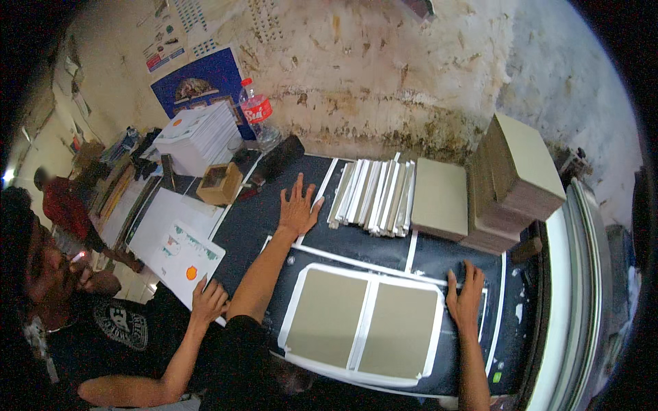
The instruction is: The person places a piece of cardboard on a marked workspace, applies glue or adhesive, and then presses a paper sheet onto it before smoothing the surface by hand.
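Note:
Two grey-brown cardboard panels (399, 329) lie side by side on a white sheet, whose edges are folded over their outer borders. A white strip (363, 322) runs between them. My left hand (297, 211) rests open on the black tabletop (260, 212), fingers spread, just left of a row of thin white and grey strips (373, 197). Beside the right edge of the panels, my right hand (466, 294) lies on the table with its fingers stretched out. Neither hand holds anything.
Stacks of grey board (504, 185) stand at the back right. Behind my left hand are a wooden box (219, 183), a dark block (282, 156), a plastic bottle (257, 113) and a paper stack (199, 137). At left, a co-worker's hand (209, 301) touches a printed sheet (175, 246).

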{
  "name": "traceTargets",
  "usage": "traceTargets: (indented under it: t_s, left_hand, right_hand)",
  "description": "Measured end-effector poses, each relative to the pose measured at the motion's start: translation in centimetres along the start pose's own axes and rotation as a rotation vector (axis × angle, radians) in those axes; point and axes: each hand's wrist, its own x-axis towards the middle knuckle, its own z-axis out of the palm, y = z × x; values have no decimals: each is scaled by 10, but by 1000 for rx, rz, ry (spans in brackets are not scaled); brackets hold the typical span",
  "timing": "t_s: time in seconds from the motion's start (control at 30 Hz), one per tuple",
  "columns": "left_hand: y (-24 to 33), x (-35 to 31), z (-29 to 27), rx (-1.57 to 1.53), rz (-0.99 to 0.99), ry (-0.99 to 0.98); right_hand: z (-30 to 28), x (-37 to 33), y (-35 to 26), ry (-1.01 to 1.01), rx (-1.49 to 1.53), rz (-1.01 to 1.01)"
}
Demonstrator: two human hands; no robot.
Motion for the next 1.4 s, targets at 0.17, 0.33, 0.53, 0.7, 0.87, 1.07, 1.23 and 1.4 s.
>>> traceTargets:
  t_s: [0.17,0.33,0.53,0.7,0.87,1.07,1.23,1.4]
  left_hand:
    - [-9,66,29,74,-95,39]
    - [-29,98,46,226,-44,81]
    - [-34,110,57,261,-92,-23]
    - [-33,119,50,219,-131,-120]
    - [-31,120,44,263,-115,-159]
    - [-33,118,47,336,24,-93]
    - [-30,120,46,245,-16,-115]
    - [-31,120,47,273,-34,-123]
  right_hand:
    - [-2,6,-4,-14,-71,-14]
    - [-4,8,-15,-92,-19,57]
    - [-2,5,-14,-105,-85,67]
    - [-3,9,-13,-102,-79,44]
    - [-3,8,-11,-98,-104,28]
    - [-2,8,-13,-101,-91,26]
    - [-3,6,-11,-87,-124,12]
    - [-3,6,-13,-115,-114,27]
